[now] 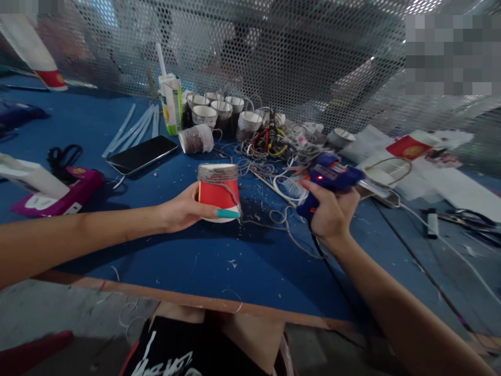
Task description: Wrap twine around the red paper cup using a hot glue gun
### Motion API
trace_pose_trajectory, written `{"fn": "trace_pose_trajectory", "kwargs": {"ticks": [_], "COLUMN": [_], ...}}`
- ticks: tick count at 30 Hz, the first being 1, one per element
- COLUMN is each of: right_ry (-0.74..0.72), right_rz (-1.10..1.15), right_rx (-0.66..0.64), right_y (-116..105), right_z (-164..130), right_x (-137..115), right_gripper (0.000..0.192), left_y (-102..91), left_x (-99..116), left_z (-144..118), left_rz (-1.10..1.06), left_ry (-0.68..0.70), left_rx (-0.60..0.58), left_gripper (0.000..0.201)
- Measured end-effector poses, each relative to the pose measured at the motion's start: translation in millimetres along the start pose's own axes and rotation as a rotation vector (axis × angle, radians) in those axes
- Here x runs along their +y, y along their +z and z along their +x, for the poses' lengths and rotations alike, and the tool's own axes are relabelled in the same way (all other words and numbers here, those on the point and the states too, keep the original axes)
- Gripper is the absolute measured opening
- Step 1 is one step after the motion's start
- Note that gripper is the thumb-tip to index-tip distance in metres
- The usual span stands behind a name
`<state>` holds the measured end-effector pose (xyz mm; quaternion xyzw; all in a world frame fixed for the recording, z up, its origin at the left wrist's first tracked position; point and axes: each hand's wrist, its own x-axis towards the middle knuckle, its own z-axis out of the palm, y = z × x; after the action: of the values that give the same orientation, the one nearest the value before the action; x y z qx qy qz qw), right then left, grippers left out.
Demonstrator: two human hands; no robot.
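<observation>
My left hand [188, 209] grips a red and white paper cup [217, 193] just above the blue table. Grey-brown cord [219, 172] is wound round the cup's upper part, and one strand runs down its side and trails off to the right across the tabletop. In my right hand [332, 209] is a blue hot glue gun [331, 175] with a small red light lit. Its black cable hangs below my wrist. The gun is held apart from the cup, to its right; its nozzle end is hard to make out.
Behind stand several cord-wrapped cups [222, 112], with one lying on its side [196, 139]. Pliers [270, 141] rest on tangled cord. A phone [143, 154], glue sticks [136, 128] and a drink carton [171, 104] are left of centre. Scissors [477, 222] lie far right. Perforated metal [293, 68] closes the back.
</observation>
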<state>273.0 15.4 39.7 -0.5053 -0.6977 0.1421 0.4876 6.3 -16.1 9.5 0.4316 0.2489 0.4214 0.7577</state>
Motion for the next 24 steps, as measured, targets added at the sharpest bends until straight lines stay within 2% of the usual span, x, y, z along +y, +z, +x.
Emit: {"fn": "trace_pose_trajectory", "kwargs": {"ticks": [3,6,9,12,15,18,20,24], "right_ry": [0.124,0.233,0.367,0.394,0.381,0.367,0.375,0.430], "right_rz": [0.307,0.512,0.712,0.683,0.608,0.530,0.502,0.514], "right_rx": [-0.019,-0.213,-0.418,-0.467,-0.470,-0.475,-0.471,-0.459], "right_y": [-1,1,3,2,-1,-2,-1,1], "right_z": [-2,-3,-8,-16,-22,-25,-26,-29], "right_x": [-18,-34,-44,-47,-47,-43,-41,-38], "right_gripper": [0.030,0.038,0.034,0.032,0.031,0.038,0.043,0.038], "left_y": [3.6,6.6,6.4,4.2,2.9,3.1,3.5,3.2], "left_x": [0,0,-1,-1,-3,-4,-4,-5], "left_z": [1,2,3,4,3,2,0,0], "left_rz": [-0.039,-0.051,-0.058,-0.037,-0.004,0.027,0.042,0.030], "left_ry": [0.009,0.014,0.034,0.050,0.072,0.081,0.069,0.058], "left_rx": [0.120,0.186,0.224,0.212,0.139,0.076,0.072,0.077], "left_gripper": [0.052,0.055,0.059,0.062,0.057,0.055,0.055,0.053]}}
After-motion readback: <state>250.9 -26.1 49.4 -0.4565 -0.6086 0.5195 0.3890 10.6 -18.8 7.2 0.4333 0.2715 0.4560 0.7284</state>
